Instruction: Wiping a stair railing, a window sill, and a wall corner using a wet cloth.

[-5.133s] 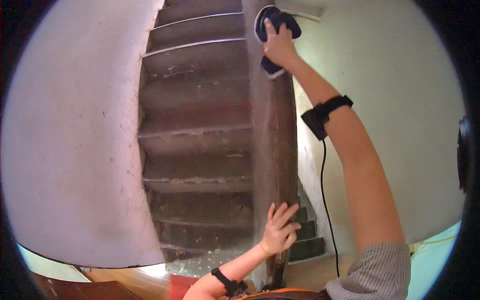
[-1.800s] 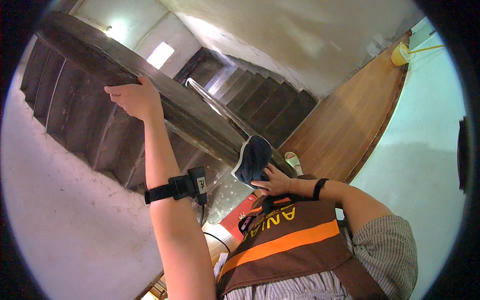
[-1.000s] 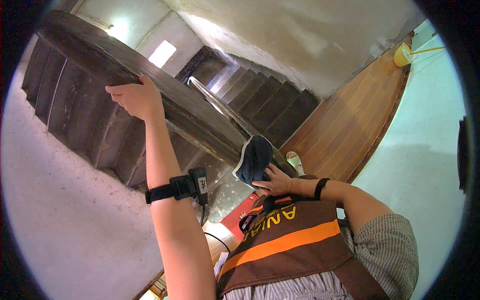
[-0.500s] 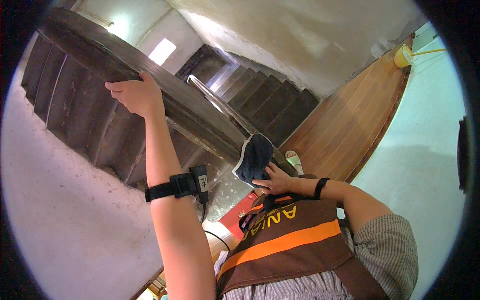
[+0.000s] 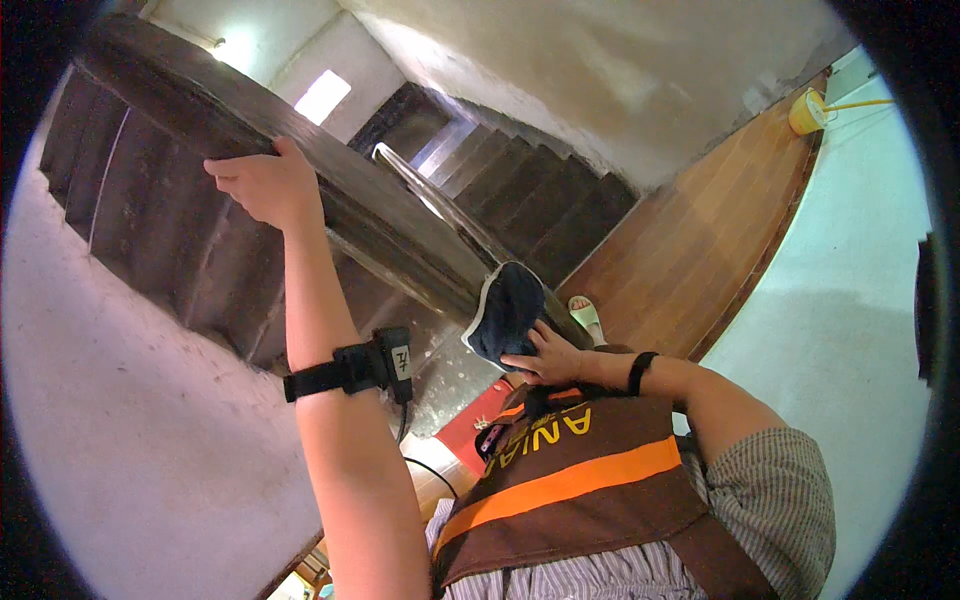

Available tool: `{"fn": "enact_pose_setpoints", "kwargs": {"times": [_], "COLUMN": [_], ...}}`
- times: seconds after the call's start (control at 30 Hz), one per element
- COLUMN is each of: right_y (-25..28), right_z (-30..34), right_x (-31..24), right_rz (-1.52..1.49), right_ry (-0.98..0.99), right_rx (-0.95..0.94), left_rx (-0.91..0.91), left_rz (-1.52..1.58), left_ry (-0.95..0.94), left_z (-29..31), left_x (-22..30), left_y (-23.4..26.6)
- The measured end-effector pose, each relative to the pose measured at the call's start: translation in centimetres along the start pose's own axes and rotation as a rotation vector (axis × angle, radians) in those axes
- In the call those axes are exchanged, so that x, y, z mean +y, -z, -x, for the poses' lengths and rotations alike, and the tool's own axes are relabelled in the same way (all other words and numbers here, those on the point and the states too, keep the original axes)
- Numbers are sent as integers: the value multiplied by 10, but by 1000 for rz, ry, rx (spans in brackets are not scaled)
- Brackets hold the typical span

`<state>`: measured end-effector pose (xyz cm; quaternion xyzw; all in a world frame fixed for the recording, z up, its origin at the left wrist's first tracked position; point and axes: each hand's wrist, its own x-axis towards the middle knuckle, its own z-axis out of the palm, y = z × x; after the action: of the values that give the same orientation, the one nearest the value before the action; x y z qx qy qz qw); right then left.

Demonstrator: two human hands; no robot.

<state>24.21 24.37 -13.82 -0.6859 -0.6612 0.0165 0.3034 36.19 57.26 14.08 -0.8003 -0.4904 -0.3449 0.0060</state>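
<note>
A wide, dark banister [image 5: 390,235] runs diagonally down from the upper left toward my body. My left hand [image 5: 268,188] grips its near edge, thumb on top and fingers bent at the side. A dark blue cloth [image 5: 508,305] with a white border lies against the banister's lower end. My right hand [image 5: 548,355] is closed on the near side of this cloth, its fingers pressed into the fabric; the cloth's underside is hidden.
Dark stairs [image 5: 170,220] descend left of the banister, and another flight [image 5: 520,190] lies beyond it. A wooden floor [image 5: 690,250] stretches to the right, with a yellow bucket [image 5: 806,112] at its far end. Beside my foot in a pale slipper [image 5: 585,316] stands the banister's base.
My left hand and forearm have shifted slightly left and up in the picture, still on the banister. My right hand and the cloth stay almost in place, a touch higher.
</note>
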Motion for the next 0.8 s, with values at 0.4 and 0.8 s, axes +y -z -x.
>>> {"fn": "enact_pose_setpoints", "kwargs": {"times": [0.4, 0.8], "right_y": [56, 40], "right_z": [-22, 91], "right_x": [34, 2], "right_rz": [-649, -559], "right_ry": [-548, -730], "right_rx": [275, -659], "left_rx": [-51, -55], "left_rz": [-72, -94], "left_ry": [-2, 2], "left_z": [-16, -19], "left_x": [-19, -19], "left_y": [-14, -13]}}
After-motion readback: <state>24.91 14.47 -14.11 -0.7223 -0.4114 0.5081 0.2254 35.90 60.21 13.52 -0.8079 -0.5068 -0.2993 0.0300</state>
